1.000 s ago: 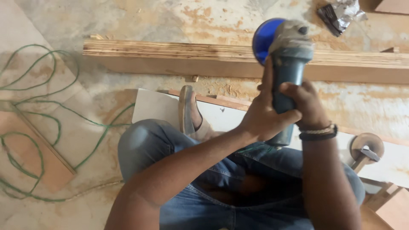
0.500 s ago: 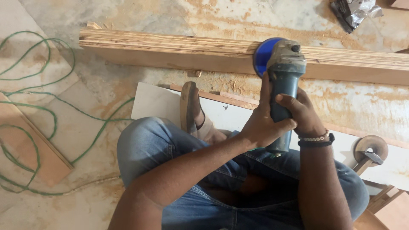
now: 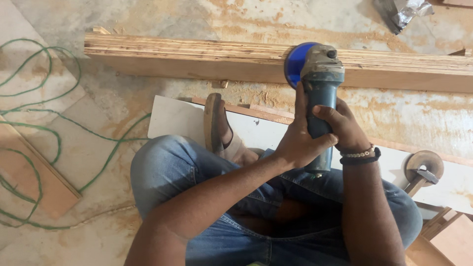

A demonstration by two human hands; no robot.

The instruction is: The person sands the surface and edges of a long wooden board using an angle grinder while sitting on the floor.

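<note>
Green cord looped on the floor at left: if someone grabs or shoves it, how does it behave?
Probably floppy: the green cord lies in loose, irregular loops on the floor. Likely light for its length, since it looks thin. Pulling one section would probably drag neighbouring loops along and could snag, because the loops cross one another near the wooden board.

The only package in view is a crumpled silvery foil wrapper [image 3: 405,13], lying on the dusty floor at the top right, beyond the far side of the long wooden plank [image 3: 197,59] and apart from it. No labels, signs or screens show anywhere around that plank.
</note>
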